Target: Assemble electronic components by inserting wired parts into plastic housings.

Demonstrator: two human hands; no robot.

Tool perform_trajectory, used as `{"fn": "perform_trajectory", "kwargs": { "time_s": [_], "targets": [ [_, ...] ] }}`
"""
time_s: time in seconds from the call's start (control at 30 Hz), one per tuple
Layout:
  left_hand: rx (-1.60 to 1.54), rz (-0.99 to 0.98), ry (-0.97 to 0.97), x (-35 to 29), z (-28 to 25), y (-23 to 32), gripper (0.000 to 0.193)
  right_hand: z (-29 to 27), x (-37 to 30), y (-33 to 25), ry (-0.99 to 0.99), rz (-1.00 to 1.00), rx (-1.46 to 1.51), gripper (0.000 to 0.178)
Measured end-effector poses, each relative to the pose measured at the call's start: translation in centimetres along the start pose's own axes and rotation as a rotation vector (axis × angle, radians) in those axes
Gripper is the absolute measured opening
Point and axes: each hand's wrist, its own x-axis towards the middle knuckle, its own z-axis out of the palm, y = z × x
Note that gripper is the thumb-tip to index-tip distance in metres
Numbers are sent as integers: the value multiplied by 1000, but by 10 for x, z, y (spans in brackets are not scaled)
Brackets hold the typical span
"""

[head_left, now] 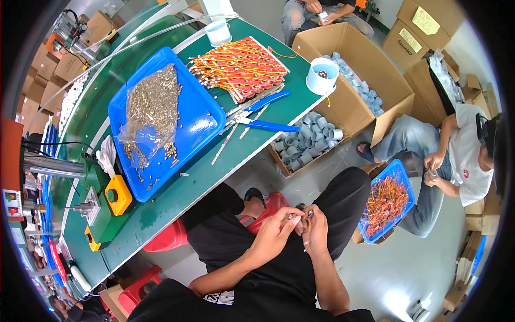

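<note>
Over my lap, my left hand (273,234) is closed in a pinch, with a small shiny metal part (291,216) at its fingertips. Close beside it on the right, my right hand (316,229) is also closed, its fingers curled round a small metal piece (310,213). A thin yellowish wire hangs down from that right hand, ending in a pale tip. The exact kind of the two small pieces is too small to tell, and the fingers partly cover them.
On the green bench (161,228) lie a blue tray (201,121) of small brass pieces, blue-handled pliers (263,115) and bundled yellow-red wires (241,70). A white cup (320,80) stands at the edge. Boxes hold grey-blue cups (306,137). Right, a seated person is near a blue wire tray (410,201).
</note>
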Motion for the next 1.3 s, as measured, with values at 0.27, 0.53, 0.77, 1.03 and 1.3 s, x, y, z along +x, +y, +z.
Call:
{"fn": "perform_trajectory", "kwargs": {
  "time_s": [0.27, 0.53, 0.77, 1.03, 1.3],
  "targets": [
    [760, 348, 64, 1, 14, -9, 33, 8, -5, 8, -108, 327, 507, 38],
    [502, 362, 84, 7, 11, 4, 33, -21, -16, -37, 21, 157, 578, 23],
    [426, 620, 398, 86, 0, 86, 35, -177, 0, -81, 526, -399, 350, 17],
    [1047, 761, 382, 178, -7, 158, 71, -330, 37, -62, 784, -224, 349, 16],
    [892, 645, 396, 204, -8, 147, 55, -354, 54, -50, 786, -316, 116, 15]
  ]
}}
